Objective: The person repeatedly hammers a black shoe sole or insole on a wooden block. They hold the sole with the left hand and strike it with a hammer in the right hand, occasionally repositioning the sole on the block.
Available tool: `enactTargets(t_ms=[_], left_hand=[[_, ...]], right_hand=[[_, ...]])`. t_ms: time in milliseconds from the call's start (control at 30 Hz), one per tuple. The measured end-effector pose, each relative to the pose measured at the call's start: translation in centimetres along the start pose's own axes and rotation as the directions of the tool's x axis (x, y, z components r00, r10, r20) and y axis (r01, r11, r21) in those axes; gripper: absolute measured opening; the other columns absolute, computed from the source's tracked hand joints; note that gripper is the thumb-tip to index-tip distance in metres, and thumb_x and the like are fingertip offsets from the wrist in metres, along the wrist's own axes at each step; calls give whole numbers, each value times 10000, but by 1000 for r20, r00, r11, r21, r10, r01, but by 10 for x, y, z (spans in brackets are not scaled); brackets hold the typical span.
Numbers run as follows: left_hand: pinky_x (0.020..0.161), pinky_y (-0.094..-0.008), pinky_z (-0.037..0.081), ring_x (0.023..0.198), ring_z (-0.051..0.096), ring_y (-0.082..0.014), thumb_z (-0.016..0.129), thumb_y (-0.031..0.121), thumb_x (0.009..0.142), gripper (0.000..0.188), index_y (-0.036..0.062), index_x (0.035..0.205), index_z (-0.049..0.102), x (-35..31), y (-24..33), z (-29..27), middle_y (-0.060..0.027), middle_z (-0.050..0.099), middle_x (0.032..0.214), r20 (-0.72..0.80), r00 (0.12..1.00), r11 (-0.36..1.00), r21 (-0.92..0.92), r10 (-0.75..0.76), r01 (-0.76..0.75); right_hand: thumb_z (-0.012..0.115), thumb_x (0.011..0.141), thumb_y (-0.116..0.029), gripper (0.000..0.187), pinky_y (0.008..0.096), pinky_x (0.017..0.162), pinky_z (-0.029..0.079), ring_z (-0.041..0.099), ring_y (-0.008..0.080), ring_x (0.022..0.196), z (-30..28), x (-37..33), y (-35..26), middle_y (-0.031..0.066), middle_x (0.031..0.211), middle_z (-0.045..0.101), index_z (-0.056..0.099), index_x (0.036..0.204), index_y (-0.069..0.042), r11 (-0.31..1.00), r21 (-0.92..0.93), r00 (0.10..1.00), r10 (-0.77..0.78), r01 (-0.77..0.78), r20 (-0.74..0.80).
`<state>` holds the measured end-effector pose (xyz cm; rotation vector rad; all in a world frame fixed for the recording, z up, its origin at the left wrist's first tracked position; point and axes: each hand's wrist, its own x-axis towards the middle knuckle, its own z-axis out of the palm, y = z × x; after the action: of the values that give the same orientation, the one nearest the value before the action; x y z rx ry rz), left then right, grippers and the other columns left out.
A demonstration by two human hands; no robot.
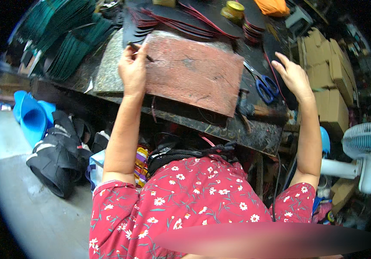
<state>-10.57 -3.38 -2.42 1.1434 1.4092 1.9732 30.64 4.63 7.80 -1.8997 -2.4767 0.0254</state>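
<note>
My left hand is closed in a pinch at the left edge of a worn reddish slab. Between its fingertips is a small dark piece, too small to name surely. To the right of the slab, my right hand is raised with its fingers stretched and holds nothing I can see. A thin red strip runs close by its fingertips. Scissors with blue handles lie between the slab and that hand. Nearer to me, a hammer with a dark head rests beside the slab.
Red-edged dark strips fan out behind the slab, near a yellow-lidded jar. Bundles of dark green strips lie at left. Cardboard boxes and a fan stand at right. Black pieces sit on the floor.
</note>
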Motion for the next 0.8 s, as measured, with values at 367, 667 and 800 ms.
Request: enactTargets(t_ms=[367, 667, 800], left_hand=[[703, -215, 418, 748, 513, -49, 700, 153, 913, 126, 40, 925, 646, -4, 4, -4, 24, 612, 830, 30, 999, 996, 86, -13, 11], [647, -226, 426, 681, 498, -58, 746, 179, 874, 174, 26, 904, 667, -6, 3, -4, 26, 609, 768, 11, 1000, 994, 107, 22, -23], [640, -230, 436, 681, 510, -57, 751, 181, 870, 181, 21, 883, 666, -8, 5, -3, 24, 618, 760, -9, 1000, 997, 72, 24, -23]], right_hand=[[788, 752, -313, 704, 422, 1003, 447, 553, 365, 1198, 55, -36, 72, 270, 1273, 573, 521, 1378, -135, 952, 292, 988, 119, -86, -97], [721, 872, -254, 645, 395, 1018, 431, 542, 312, 1222, 51, -29, 87, 213, 1360, 535, 453, 1444, -123, 704, 709, 974, 187, -41, -130], [645, 924, -336, 544, 322, 790, 581, 688, 244, 960, 20, -36, 78, 174, 1208, 631, 505, 1365, -51, 397, 914, 868, 479, -86, -127]])
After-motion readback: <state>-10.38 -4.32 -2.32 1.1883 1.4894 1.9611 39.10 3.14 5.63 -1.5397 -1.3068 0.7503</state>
